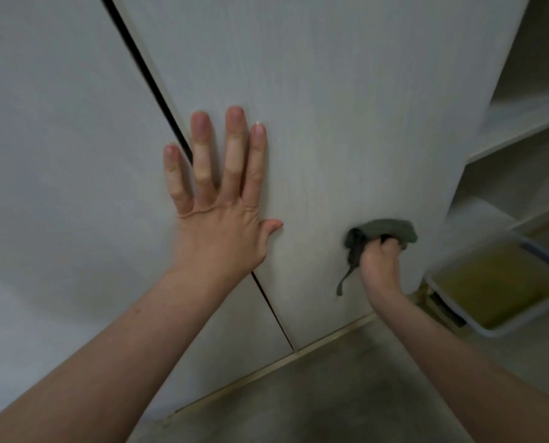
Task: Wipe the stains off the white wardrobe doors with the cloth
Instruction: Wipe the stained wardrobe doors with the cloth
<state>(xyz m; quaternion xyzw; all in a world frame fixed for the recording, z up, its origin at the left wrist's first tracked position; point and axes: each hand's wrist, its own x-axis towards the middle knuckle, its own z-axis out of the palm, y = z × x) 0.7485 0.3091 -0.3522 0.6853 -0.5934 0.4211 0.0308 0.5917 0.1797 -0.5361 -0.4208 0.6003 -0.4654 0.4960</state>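
Wardrobe doors, white, fill most of my view: left door (59, 155) and right door (330, 107), split by a dark gap (151, 81) running diagonally down to the floor. Faint vertical grain on the right door; I cannot make out any stains through the blur.

My left hand (222, 199) lies flat, fingers straight and spread, palm against the doors. It straddles the gap: little finger over the left door, the other fingers and thumb on the right door.

My right hand (380, 263) is lower on the right door, near its outer edge, fingers curled tight around a bunched dark green cloth (381, 231). Cloth is pressed against the door above my knuckles; a narrow strip (346, 276) of it dangles down left of my wrist. Hands well apart.

Right of the door: open white shelves (522, 123), blurred. Below them a clear plastic tub (503, 282) with yellowish contents. Grey floor (314, 394) at the bottom, a pale strip (266, 369) along the wardrobe's base.
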